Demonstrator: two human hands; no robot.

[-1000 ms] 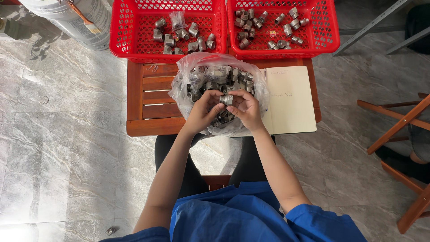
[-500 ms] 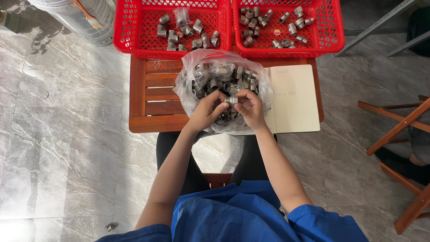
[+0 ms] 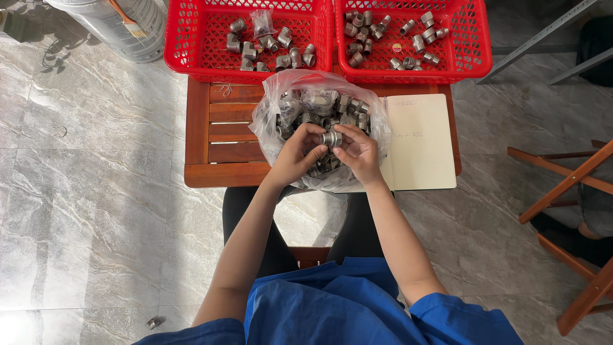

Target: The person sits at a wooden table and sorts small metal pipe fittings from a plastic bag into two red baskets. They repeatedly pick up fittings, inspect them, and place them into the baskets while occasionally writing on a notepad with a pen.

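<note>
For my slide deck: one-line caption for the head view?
Both hands, left hand and right hand, hold a metal fitting over a clear bag of fittings.

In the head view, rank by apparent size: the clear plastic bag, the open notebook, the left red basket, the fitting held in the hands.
1. left red basket
2. clear plastic bag, then open notebook; close, unsure.
3. fitting, smallest.

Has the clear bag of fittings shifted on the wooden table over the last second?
No. The clear bag sits in the same spot on the wooden table, just below the two red baskets; only the camera view drifted.
</note>
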